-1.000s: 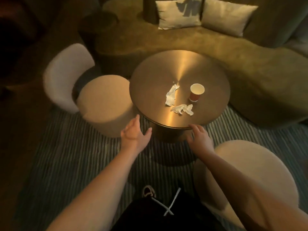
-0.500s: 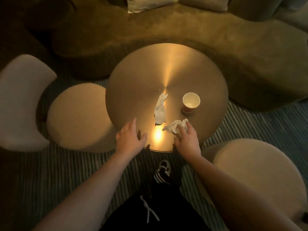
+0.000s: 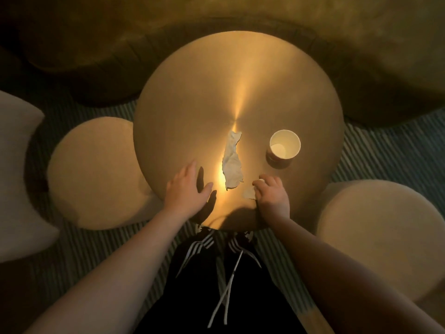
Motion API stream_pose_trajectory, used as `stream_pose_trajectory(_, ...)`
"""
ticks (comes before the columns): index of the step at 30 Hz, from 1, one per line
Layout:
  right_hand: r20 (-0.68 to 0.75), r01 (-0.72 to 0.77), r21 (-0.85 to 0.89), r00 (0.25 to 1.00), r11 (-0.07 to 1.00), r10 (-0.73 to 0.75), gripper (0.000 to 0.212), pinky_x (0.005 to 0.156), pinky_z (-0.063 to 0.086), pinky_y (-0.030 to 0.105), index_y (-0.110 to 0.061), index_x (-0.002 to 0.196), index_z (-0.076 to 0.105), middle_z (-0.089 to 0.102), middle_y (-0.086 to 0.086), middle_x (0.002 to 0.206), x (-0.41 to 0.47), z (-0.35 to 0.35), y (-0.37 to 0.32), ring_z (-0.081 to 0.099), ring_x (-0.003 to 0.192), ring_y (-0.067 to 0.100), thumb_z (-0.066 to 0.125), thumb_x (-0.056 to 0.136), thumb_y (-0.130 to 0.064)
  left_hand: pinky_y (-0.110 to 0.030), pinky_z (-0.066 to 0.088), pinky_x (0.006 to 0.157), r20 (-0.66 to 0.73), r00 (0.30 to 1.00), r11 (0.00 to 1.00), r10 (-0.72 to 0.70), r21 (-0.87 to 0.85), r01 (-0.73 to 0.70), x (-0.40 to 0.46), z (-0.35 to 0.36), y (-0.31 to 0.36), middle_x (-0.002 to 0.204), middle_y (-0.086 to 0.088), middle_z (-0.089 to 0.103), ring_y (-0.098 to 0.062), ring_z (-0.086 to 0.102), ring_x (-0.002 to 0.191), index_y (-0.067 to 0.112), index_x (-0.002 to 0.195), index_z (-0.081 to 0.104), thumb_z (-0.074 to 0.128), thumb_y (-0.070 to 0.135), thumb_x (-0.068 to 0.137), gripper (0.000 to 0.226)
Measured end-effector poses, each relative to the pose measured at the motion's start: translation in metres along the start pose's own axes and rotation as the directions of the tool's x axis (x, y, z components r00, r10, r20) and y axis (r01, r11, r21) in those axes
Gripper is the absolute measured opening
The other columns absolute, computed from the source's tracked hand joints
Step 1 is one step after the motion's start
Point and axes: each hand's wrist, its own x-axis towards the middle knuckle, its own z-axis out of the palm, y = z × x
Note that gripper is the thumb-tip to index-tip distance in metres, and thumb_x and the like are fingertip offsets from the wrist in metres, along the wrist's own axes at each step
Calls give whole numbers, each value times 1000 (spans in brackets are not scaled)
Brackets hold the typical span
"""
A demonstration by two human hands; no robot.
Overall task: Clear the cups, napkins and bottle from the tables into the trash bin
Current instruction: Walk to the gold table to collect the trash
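In the head view your right hand [image 3: 271, 194] is bunched shut on the crumpled napkin [image 3: 249, 193] at the near edge of the round desk [image 3: 192, 92], while your left hand [image 3: 186, 189] lies flat and spread, holding nothing. The long napkin [image 3: 232, 161] lies between your hands, its long axis running away from you, about equally near to both. The paper cup [image 3: 284, 148] stands upright beyond the right hand, nearer to that one.
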Motion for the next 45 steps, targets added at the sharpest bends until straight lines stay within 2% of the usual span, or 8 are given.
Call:
stream_pose_trajectory(3,-121,34,131,993,991,-18,28,95,37,29,-12,119,62,56,4,128,12,-4,-28,44,120,20,48,97,-19,-47,25,112,1,1000,1000,25,-17,-25,15,-6,-8,155,0,24,-21,23,141,23,149,16,51,49,90,74)
stream_pose_trajectory(7,-177,123,177,980,976,-91,34,103,31,29,-17,129,56,47,6,141,50,1,-71,37,132,22,50,96,-21,-45,24,111,-45,998,998,51,-21,-52,35,-13,-21,154,0,26,-21,25,140,26,149,17,53,49,89,73)
stream_pose_trajectory(11,67,85,-7,994,996,-84,61,117,2,41,-31,149,20,-3,1,161,76,22,-77,-8,148,22,47,95,-43,-44,22,110,-42,996,997,77,-14,-77,49,-13,-37,154,0,26,-21,25,140,26,148,18,53,49,89,73)
stream_pose_trajectory(13,153,91,-121,986,988,-72,66,117,-4,43,-30,151,10,-12,3,160,81,30,-73,-16,146,22,40,96,-50,-43,22,111,-33,995,995,99,-3,-99,53,-13,-42,153,0,26,-21,25,140,26,148,18,52,50,89,73)
stream_pose_trajectory(21,-24,50,-144,998,988,-54,56,115,27,42,-15,142,38,33,8,153,20,35,-48,30,141,27,59,91,-18,-43,23,113,46,951,952,305,-2,-306,62,-7,-2,152,-3,29,-21,24,139,19,148,21,50,51,89,74)
stream_pose_trajectory(32,-93,-330,9,940,944,329,59,120,13,42,-23,148,27,15,2,160,-28,20,23,7,148,22,51,95,-29,-42,23,109,-61,814,808,578,-96,-581,93,45,136,154,-7,20,-26,21,141,32,148,1,78,57,62,118)
stream_pose_trajectory(39,-95,-344,134,929,930,357,66,121,12,42,-22,151,17,11,4,160,-4,2,43,4,148,21,52,95,-31,-38,33,105,-9,802,802,597,-26,-597,116,67,148,142,-3,41,-22,41,129,17,145,27,77,43,71,93)
stream_pose_trajectory(45,-273,-223,93,931,970,240,60,106,40,47,-5,138,44,48,16,140,13,-7,52,41,131,33,67,84,-14,-25,37,94,-80,807,806,585,-55,-589,111,70,127,134,-2,46,-19,46,120,16,137,38,79,39,70,82)
